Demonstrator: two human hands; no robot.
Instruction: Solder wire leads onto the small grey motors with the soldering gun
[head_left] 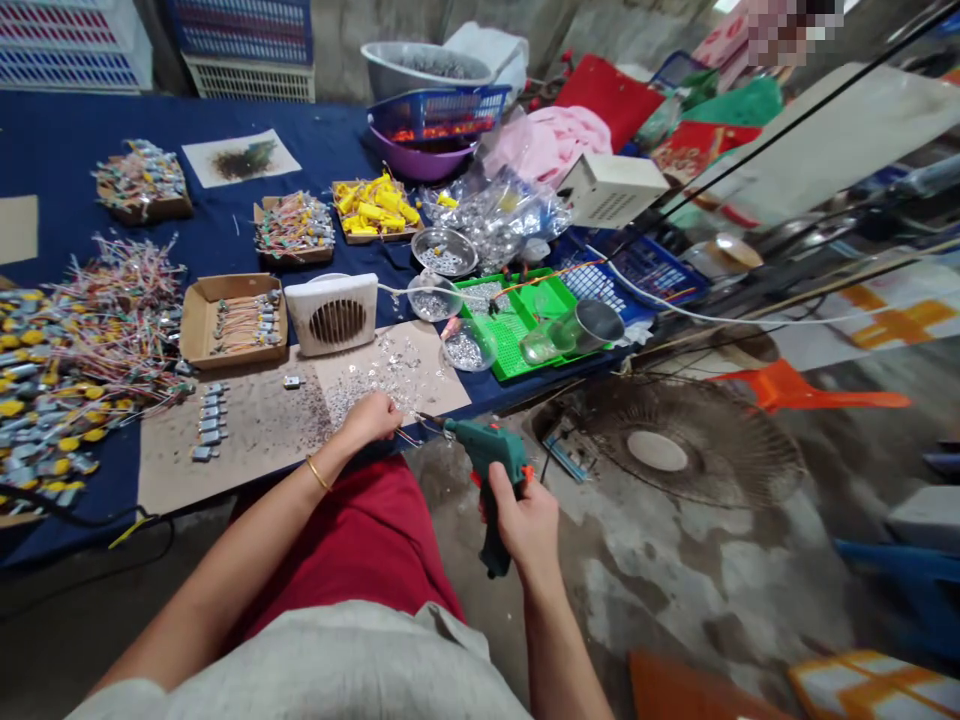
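Observation:
My right hand point(525, 525) is wrapped around the grip of a green pistol-shaped power tool point(491, 445) with orange trigger and buttons. Its narrow nose points left, close to my left hand point(373, 418). That hand is closed in a pinch over the table's front edge, and thin wires point(409, 437) stick out past its fingers. What the wires join is hidden. On the cardboard sheet point(247, 455) to the left stands a column of small metal motors point(212, 420), with a single motor point(292, 382) apart from them. Small clear and silvery bits point(394, 370) lie scattered beyond my left hand.
A white fan-like box point(332, 312) stands behind the cardboard. Wired motors fill a small carton point(232, 320); a large heap point(60, 370) lies far left. Yellow motors point(379, 205), a green tray point(525, 320) and a clear bowl point(469, 345) sit rightward. A floor fan point(675, 440) is right.

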